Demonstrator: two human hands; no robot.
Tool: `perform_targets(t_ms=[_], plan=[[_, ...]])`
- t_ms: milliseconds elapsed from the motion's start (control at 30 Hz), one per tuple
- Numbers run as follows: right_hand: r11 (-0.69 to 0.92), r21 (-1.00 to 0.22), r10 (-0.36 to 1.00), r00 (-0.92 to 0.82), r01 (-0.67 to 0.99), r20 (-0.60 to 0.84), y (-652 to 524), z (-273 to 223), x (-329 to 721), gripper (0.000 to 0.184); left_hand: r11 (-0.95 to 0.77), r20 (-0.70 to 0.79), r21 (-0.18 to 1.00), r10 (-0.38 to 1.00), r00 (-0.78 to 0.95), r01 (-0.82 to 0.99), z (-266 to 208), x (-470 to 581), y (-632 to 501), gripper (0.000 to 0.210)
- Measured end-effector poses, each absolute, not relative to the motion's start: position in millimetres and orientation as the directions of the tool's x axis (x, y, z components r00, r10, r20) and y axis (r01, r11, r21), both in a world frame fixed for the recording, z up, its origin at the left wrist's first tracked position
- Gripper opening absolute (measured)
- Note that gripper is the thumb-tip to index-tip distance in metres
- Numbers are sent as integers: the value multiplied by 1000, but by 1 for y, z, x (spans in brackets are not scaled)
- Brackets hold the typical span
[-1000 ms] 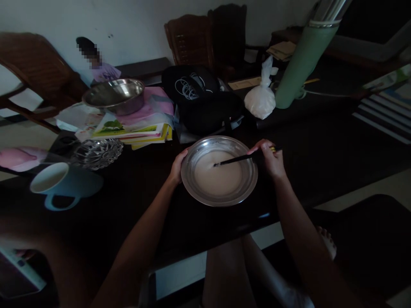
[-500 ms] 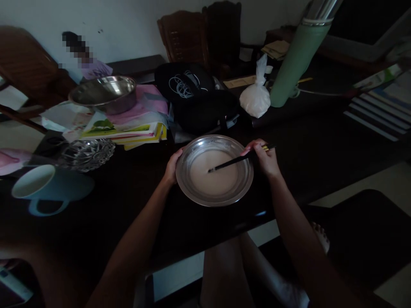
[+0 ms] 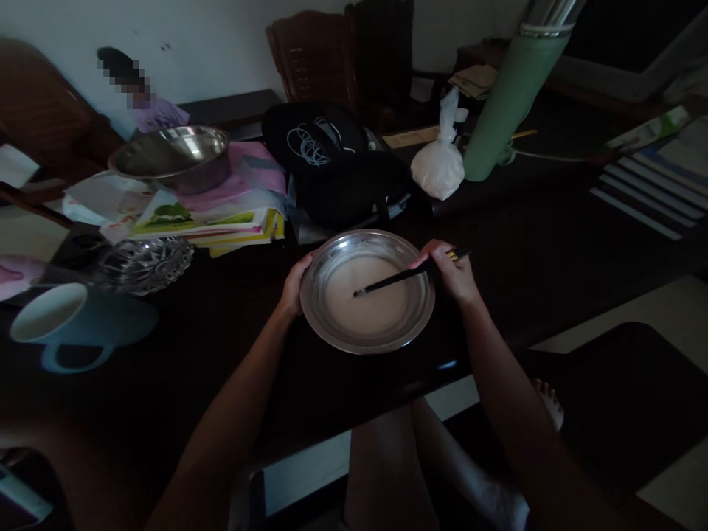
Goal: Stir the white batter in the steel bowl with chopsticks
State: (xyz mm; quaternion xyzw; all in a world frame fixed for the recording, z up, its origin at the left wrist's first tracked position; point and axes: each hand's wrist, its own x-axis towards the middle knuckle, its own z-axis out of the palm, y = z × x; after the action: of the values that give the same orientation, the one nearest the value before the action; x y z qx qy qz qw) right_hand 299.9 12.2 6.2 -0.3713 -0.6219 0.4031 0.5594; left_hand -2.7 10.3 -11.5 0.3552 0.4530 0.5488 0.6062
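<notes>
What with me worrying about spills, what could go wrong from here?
The left hand holds the metal bowl at one side, so the bowl could tip if that grip slips. Stirring too briskly with the black chopsticks in the right hand might splash the pale liquid over the rim.

I seem to be in a home: wooden chairs stand by the pale wall, and the dark surface before me carries a blue mug, a cut-glass dish, a green flask and stacked books.
</notes>
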Motion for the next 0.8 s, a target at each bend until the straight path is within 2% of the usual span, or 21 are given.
perform_targets(t_ms=[167,233,300,400,500,567,733,800], plan=[[391,-919,909,176,-44,378,17,4,304,42,154,-182,924,982,-46,-349,-12,-2,11,30],[410,-910,892,237,-61,386,18,3,307,45,162,-194,924,979,-59,-347,-12,-2,11,31],[399,-914,904,194,-67,380,17,4,307,46,160,-190,924,980,-55,-348,-11,-2,10,32],[350,-935,937,16,-63,350,13,6,304,44,162,-185,923,982,-36,-349,-10,-2,10,34],[370,-929,926,-72,-7,370,11,8,300,43,164,-190,922,981,-42,-350,-11,-2,10,32],[394,-919,919,-34,18,393,12,8,300,43,158,-185,923,982,-46,-350,-12,-3,11,30],[388,-922,892,258,-17,371,18,4,304,45,153,-177,924,983,-38,-350,-12,-2,10,30],[397,-917,889,258,-20,379,18,4,305,48,151,-172,925,985,-31,-348,-11,-2,10,30]])
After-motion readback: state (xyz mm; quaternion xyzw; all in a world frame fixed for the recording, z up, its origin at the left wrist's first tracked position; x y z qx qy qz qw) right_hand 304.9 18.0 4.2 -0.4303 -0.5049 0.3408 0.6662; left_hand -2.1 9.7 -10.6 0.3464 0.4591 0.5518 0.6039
